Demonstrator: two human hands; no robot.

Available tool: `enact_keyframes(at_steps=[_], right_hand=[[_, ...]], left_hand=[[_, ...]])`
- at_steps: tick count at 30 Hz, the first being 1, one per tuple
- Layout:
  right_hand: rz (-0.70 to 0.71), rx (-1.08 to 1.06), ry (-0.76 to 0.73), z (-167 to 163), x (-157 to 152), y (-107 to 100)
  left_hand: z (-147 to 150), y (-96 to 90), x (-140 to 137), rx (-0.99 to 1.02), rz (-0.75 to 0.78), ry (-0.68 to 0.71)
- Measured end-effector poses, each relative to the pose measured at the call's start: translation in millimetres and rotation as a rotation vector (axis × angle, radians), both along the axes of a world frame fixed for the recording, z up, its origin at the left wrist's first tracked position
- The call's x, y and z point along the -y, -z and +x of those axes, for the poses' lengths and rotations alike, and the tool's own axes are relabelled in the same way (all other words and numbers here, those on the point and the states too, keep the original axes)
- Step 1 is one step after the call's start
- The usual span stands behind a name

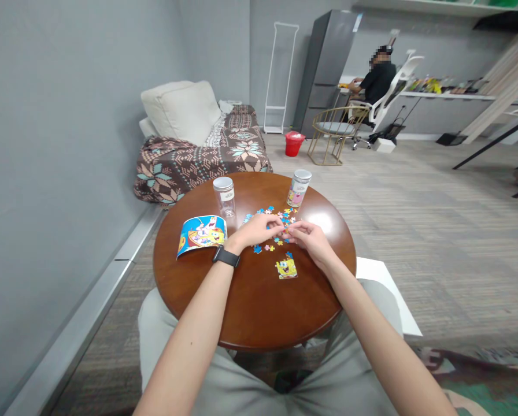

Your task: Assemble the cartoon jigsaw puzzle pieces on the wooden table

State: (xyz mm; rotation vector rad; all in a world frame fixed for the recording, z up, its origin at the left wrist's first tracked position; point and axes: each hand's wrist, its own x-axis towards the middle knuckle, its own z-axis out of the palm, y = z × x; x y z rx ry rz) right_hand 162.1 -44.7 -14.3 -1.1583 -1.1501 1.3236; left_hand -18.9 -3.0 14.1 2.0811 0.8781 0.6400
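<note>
My left hand (260, 229) and my right hand (310, 237) meet over a scattered heap of jigsaw puzzle pieces (258, 249) on the round table. Their fingertips are pinched together around a small reddish-orange puzzle piece, largely hidden by the fingers. Nearer to me lies a small joined section of puzzle (287, 268), showing a yellow cartoon face with a blue piece on top. Left of my left hand, a curled picture sheet (202, 234) shows cartoon figures on blue. Part of the heap is covered by my hands.
On the brown wooden table (259, 312) stand a transparent jar (225, 197) with a silver lid and a printed canister (299, 189). Beyond are a blanket-covered sofa (241, 136), a red bin (293, 143) and a gold wire chair (335, 128). Another person (379, 78) sits at the back counter.
</note>
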Motion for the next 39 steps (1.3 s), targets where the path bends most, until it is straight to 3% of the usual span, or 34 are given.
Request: enact_keyframes(at_steps=[8,12,17,21,27,39], right_hand=[[0.033,0.036,-0.012,9.0,-0.1,-3.5],[0.168,0.300,0.086,14.1,-2.9,2.5],[0.316,0.617,0.146,17.6,-1.8,4.2],[0.331,0.652,0.177,18.2,-0.9,1.5],[0.312,0.679,0.189,18.1,-0.2,-0.5],[0.315,0.693,0.148,21.9,-5.6,9.6]], left_hand=[[1.0,-1.8,0.5,0.066,-0.093,0.015],[2.1,3.8,-1.4,0.019,-0.088,0.025],[3.3,1.5,2.9,-0.148,-0.115,0.179],[5.1,-1.2,6.1,-0.193,-0.056,0.215],[5.7,-0.8,4.4,-0.186,-0.103,0.276],[6.4,-4.9,6.6,-0.233,-0.097,0.278]])
